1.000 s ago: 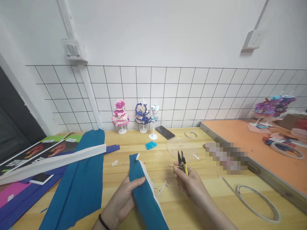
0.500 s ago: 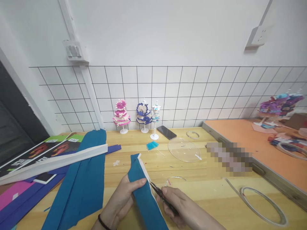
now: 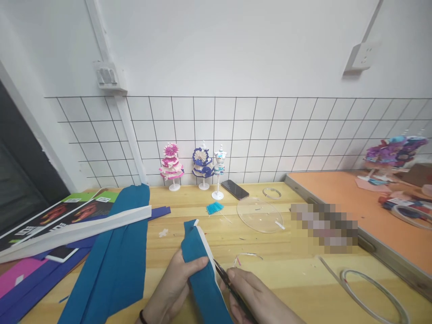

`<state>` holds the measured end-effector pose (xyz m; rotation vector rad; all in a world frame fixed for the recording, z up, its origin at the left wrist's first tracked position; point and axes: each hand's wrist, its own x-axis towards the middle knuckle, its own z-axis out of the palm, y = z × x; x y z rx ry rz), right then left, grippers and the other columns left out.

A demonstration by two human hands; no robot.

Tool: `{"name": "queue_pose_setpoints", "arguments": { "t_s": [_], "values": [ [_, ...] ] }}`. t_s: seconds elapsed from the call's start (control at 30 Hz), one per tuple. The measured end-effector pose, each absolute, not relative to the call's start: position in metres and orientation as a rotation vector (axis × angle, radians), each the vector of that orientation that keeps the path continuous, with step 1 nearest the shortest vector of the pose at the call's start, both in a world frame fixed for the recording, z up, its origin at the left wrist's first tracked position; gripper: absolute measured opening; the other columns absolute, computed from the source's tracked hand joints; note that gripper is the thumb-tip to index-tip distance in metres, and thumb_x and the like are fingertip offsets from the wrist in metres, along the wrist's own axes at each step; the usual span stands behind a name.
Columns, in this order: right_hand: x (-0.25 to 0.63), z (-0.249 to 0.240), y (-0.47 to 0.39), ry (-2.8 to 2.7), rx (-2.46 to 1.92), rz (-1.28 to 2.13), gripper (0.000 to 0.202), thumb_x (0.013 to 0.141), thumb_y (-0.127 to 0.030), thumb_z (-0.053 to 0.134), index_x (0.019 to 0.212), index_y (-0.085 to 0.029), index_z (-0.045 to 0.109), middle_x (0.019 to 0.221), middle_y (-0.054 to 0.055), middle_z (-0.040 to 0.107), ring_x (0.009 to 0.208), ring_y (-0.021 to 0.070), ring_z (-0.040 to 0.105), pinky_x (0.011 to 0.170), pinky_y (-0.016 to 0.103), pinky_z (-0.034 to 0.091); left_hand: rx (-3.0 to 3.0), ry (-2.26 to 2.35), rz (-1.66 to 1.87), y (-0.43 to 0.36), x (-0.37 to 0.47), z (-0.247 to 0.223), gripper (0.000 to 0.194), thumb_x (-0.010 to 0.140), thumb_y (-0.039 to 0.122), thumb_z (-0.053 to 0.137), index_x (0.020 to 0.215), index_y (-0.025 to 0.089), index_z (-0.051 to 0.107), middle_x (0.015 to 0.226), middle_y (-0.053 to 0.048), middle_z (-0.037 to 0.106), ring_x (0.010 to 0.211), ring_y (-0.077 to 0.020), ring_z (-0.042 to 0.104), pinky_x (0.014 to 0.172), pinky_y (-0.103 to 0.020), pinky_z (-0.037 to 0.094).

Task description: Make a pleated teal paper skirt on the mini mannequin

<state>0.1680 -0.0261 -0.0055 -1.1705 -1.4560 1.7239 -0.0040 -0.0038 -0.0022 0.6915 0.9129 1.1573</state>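
A folded strip of blue crepe paper [image 3: 201, 252] with a white edge is held up by my left hand [image 3: 175, 283], thumb on its front face and fingers behind. My right hand [image 3: 248, 292] is closed round dark scissors [image 3: 225, 277], whose tips touch the white edge just right of my left thumb. Part of the handles is hidden by the fingers. Beyond them lie a small pleated blue piece [image 3: 215, 208] and a clear round disc [image 3: 259, 215] with tiny bits on it.
Wide blue sheets [image 3: 124, 261] and a white folded strip [image 3: 101, 225] cover the left. Small dress stands [image 3: 171, 167] and a phone [image 3: 235, 189] line the wall. Tape rolls [image 3: 374, 292] lie at right, beside an orange board [image 3: 337, 193] with a raised metal edge.
The scissors and my right hand have shifted slightly right and down along the white edge. My left hand still grips the strip, which has tilted a little. The whole view has dipped slightly lower.
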Motion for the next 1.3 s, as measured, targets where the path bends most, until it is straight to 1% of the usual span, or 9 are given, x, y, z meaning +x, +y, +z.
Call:
{"name": "queue_pose_setpoints", "arguments": {
  "t_s": [0.2, 0.3, 0.43, 0.63, 0.77, 0.93, 1.03, 1.2, 1.3],
  "values": [
    [0.170, -0.001, -0.027, -1.485, -1.215, 1.566, 0.048, 0.078, -0.063, 0.040, 0.072, -0.019, 0.057, 0.065, 0.002, 0.055, 0.061, 0.0145, 0.051, 0.055, 0.021, 0.041, 0.700, 0.878, 1.161, -0.009, 0.005, 0.000, 0.028, 0.055, 0.015, 0.078, 0.081, 0.016, 0.066, 0.063, -0.002, 0.069, 0.060, -0.0160, 0.062, 0.062, -0.027, 0.049],
    [0.167, -0.006, -0.026, -1.515, -1.243, 1.478, 0.050, 0.077, -0.065, 0.038, 0.070, -0.019, 0.056, 0.074, 0.004, 0.057, 0.071, 0.0166, 0.053, 0.063, 0.022, 0.043, 0.715, 0.879, 1.164, -0.009, 0.009, -0.004, 0.025, 0.054, 0.016, 0.079, 0.075, 0.015, 0.066, 0.063, -0.002, 0.068, 0.059, -0.0148, 0.061, 0.060, -0.026, 0.049],
    [0.162, -0.007, -0.026, -1.487, -1.296, 1.504, 0.053, 0.079, -0.066, 0.030, 0.071, -0.019, 0.053, 0.064, 0.001, 0.053, 0.064, 0.0162, 0.052, 0.058, 0.023, 0.043, 0.731, 0.894, 1.156, -0.006, 0.010, -0.017, 0.027, 0.052, 0.021, 0.080, 0.074, 0.015, 0.065, 0.063, -0.002, 0.068, 0.059, -0.0154, 0.061, 0.060, -0.027, 0.049],
    [0.166, -0.004, -0.026, -1.537, -1.285, 1.317, 0.050, 0.077, -0.065, 0.039, 0.069, -0.020, 0.059, 0.075, 0.004, 0.059, 0.079, 0.0204, 0.053, 0.077, 0.027, 0.040, 0.752, 0.934, 1.152, -0.005, 0.014, -0.024, 0.027, 0.052, 0.022, 0.080, 0.073, 0.015, 0.065, 0.064, -0.003, 0.069, 0.060, -0.0158, 0.060, 0.063, -0.028, 0.049],
    [0.166, -0.007, -0.026, -1.520, -1.273, 1.346, 0.048, 0.073, -0.065, 0.045, 0.070, -0.021, 0.062, 0.068, 0.004, 0.061, 0.077, 0.0208, 0.053, 0.075, 0.026, 0.041, 0.761, 0.954, 1.167, -0.007, 0.016, -0.023, 0.026, 0.055, 0.022, 0.078, 0.076, 0.015, 0.065, 0.067, -0.003, 0.070, 0.063, -0.0170, 0.061, 0.064, -0.029, 0.049],
    [0.161, -0.012, -0.026, -1.512, -1.293, 1.315, 0.054, 0.081, -0.064, 0.032, 0.069, -0.019, 0.059, 0.061, 0.001, 0.058, 0.067, 0.0178, 0.055, 0.070, 0.025, 0.043, 0.751, 0.974, 1.189, -0.005, 0.018, -0.027, 0.029, 0.051, 0.024, 0.079, 0.074, 0.015, 0.065, 0.064, -0.003, 0.070, 0.062, -0.0187, 0.062, 0.061, -0.030, 0.049],
    [0.161, -0.018, -0.025, -1.524, -1.304, 1.273, 0.052, 0.081, -0.062, 0.033, 0.073, -0.019, 0.061, 0.062, 0.002, 0.058, 0.069, 0.0188, 0.056, 0.072, 0.027, 0.044, 0.735, 1.010, 1.204, -0.007, 0.019, -0.026, 0.030, 0.049, 0.025, 0.080, 0.074, 0.015, 0.065, 0.062, -0.003, 0.070, 0.061, -0.0197, 0.062, 0.061, -0.031, 0.049],
    [0.163, -0.028, -0.025, -1.574, -1.256, 1.140, 0.054, 0.075, -0.065, 0.042, 0.092, -0.019, 0.065, 0.087, 0.007, 0.065, 0.095, 0.0248, 0.054, 0.090, 0.031, 0.038, 0.714, 0.998, 1.216, -0.009, 0.021, -0.023, 0.031, 0.049, 0.024, 0.080, 0.075, 0.015, 0.066, 0.063, -0.003, 0.070, 0.061, -0.0195, 0.063, 0.064, -0.032, 0.050],
    [0.162, -0.031, -0.028, -1.576, -1.256, 1.126, 0.060, 0.076, -0.067, 0.038, 0.100, -0.020, 0.065, 0.099, 0.008, 0.064, 0.101, 0.0251, 0.052, 0.095, 0.031, 0.034, 0.727, 0.985, 1.205, -0.009, 0.020, -0.022, 0.031, 0.050, 0.024, 0.080, 0.076, 0.015, 0.066, 0.065, -0.004, 0.071, 0.063, -0.0198, 0.064, 0.066, -0.033, 0.050]
  ]
}}
